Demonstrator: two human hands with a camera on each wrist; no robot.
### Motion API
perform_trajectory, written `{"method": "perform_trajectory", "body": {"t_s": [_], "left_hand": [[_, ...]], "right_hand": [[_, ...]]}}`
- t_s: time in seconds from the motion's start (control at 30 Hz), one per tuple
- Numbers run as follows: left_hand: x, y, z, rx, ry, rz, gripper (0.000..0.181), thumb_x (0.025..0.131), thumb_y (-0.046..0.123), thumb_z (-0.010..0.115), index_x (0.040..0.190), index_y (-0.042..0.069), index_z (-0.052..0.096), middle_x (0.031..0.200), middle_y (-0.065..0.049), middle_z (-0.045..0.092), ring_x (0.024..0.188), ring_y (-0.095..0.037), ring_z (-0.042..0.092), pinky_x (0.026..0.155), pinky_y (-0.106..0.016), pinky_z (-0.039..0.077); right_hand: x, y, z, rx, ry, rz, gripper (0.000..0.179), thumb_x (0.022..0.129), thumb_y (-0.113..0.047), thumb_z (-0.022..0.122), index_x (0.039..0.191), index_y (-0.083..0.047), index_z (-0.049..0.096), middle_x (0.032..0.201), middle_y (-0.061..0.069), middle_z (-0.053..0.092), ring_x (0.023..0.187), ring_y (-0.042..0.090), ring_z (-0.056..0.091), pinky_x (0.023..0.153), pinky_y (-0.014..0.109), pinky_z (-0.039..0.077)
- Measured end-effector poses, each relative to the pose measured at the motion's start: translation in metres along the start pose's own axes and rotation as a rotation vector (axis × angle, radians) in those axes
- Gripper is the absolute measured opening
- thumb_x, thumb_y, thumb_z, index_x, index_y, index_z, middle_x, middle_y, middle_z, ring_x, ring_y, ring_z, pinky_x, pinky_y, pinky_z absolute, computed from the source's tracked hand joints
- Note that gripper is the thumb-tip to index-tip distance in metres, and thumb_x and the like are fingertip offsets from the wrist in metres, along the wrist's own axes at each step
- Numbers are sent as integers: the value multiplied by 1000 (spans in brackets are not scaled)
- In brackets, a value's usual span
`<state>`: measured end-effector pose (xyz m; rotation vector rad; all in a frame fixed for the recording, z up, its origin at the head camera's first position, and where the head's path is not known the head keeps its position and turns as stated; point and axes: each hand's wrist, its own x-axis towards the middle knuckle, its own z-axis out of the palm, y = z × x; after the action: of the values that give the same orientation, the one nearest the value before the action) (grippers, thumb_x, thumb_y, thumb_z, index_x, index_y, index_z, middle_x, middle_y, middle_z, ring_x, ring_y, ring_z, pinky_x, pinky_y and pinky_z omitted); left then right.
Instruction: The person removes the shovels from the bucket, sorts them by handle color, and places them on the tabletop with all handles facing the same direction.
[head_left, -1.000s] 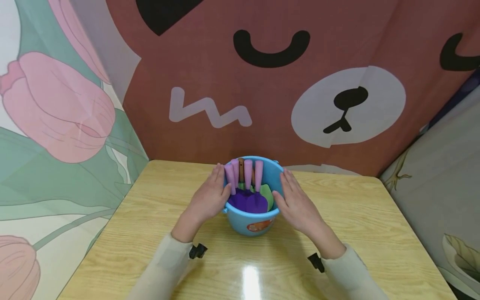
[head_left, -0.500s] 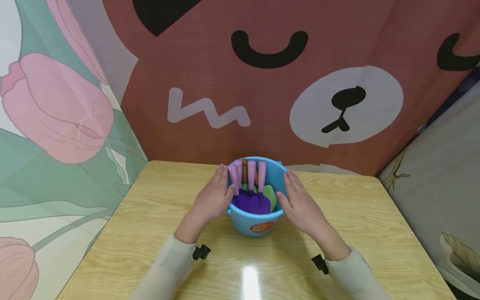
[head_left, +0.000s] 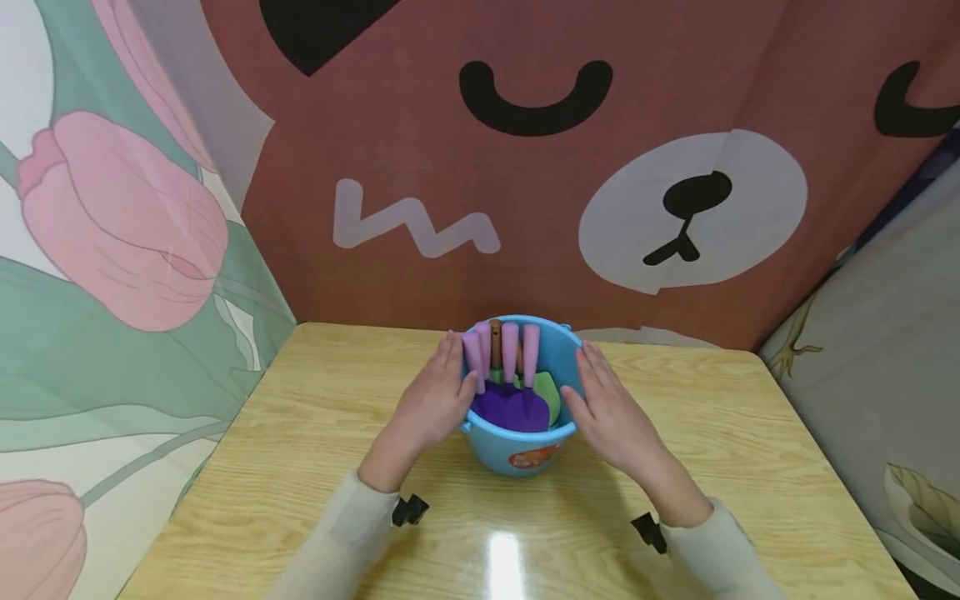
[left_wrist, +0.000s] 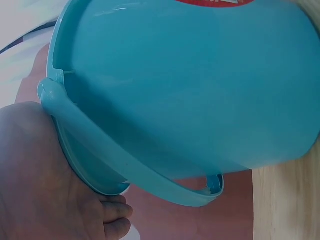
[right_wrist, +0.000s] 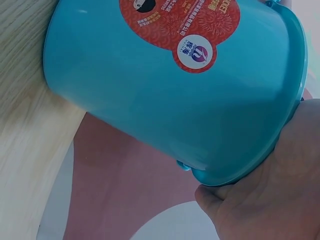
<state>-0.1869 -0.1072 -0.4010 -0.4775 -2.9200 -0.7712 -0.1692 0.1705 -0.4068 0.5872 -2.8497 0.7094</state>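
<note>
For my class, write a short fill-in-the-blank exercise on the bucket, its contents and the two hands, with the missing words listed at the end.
1. The left hand and right hand are on ____ sides of the blue bucket.
2. Inside it, ____ pink handles are visible.
3. The frontmost shovel blade is ____.
4. The background of the bucket's sticker is mainly ____.

Missing words: opposite; four; purple; red.

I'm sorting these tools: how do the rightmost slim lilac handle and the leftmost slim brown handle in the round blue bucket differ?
The lilac handle joins a purple blade, the brown handle a green part. The lilac handle ends the row; the brown handle sits between other lilac ones. Both stand in the bucket.
</note>
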Motion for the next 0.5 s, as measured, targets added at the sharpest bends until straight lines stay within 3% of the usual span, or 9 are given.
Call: {"method": "perform_trajectory", "body": {"t_s": [0.2,0.5], "left_hand": [[-2,6,2,27,7,7,67,110,36,34,159,-5,15,167,-23,13,156,-32,11,126,-45,18],[-4,9,4,-18,11,9,69,109,39,35,160,-4,14,168,-21,12,156,-30,9,126,-45,18]], "right_hand": [[-4,3,-3,5,-7,8,71,109,-44,33,159,4,18,169,18,9,156,35,7,123,59,19],[-7,4,-5,4,-6,4,70,109,-43,34,159,5,18,168,19,11,156,37,8,122,59,19]]}}
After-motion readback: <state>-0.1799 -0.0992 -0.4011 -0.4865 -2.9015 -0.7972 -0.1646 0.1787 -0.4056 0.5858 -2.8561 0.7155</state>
